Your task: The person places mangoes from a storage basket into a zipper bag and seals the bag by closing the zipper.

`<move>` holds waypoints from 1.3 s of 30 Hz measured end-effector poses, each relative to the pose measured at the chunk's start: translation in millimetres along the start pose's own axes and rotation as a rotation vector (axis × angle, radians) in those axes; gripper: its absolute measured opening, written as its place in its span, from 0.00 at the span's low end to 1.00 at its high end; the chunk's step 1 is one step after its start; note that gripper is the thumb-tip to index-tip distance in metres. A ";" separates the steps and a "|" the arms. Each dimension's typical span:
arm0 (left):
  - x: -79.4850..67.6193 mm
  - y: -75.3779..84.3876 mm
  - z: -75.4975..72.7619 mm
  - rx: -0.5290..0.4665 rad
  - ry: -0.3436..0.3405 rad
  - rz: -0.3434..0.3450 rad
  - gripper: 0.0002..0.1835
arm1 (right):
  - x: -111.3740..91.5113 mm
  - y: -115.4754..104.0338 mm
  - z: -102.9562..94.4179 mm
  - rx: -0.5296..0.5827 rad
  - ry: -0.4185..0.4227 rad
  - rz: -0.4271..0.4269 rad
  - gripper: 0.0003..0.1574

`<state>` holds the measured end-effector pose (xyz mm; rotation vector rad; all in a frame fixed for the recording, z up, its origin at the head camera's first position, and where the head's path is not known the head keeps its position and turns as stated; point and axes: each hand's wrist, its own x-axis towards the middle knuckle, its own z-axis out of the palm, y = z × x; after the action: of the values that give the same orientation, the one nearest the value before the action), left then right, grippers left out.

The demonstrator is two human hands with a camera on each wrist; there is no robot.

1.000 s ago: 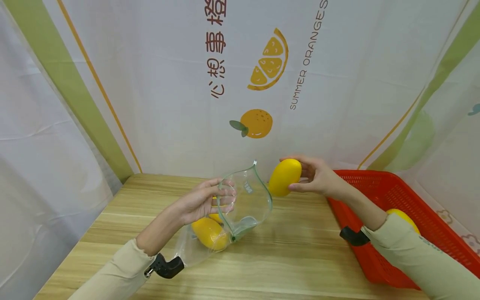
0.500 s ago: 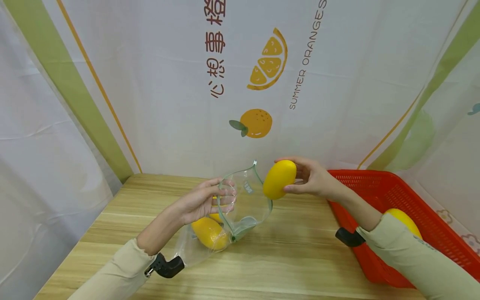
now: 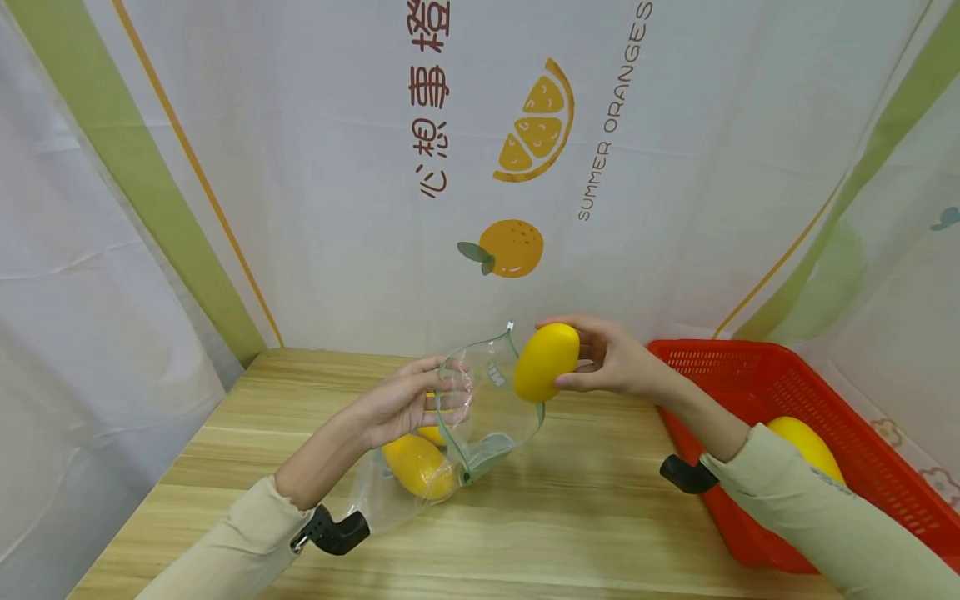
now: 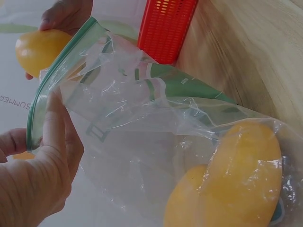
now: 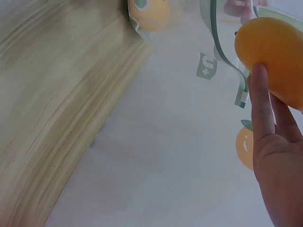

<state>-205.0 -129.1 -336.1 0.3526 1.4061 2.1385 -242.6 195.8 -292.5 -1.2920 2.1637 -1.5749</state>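
Right hand [image 3: 611, 358] is curling round mango [image 3: 547, 363], left hand [image 3: 405, 407] is loosely gripping bag [image 3: 491, 421] by the rim; steadying its mouth, at mango's 8 o'clock, is probably preventing snags.

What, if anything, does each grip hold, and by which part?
The right grip holds a yellow mango by its right side in the head view. The left grip holds a clear zip bag by the edge of its open mouth.
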 end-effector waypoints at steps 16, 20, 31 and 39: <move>0.2 -0.5 3.0 0.003 0.017 0.003 0.16 | 13.1 2.3 22.9 0.043 -0.069 0.044 0.41; -0.6 0.6 2.1 0.008 0.020 0.000 0.18 | 15.9 2.8 28.1 0.044 -0.079 0.061 0.41; -5.4 5.1 -3.7 -0.029 0.044 0.038 0.14 | 10.5 -4.8 15.8 0.032 -0.040 0.079 0.38; -6.5 9.7 -2.2 -0.037 0.039 0.040 0.14 | 2.1 -3.2 6.9 0.009 -0.038 0.088 0.37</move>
<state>-203.7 -137.5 -327.7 0.3290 1.3893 2.2118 -238.2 189.4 -292.1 -1.1967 2.1573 -1.5126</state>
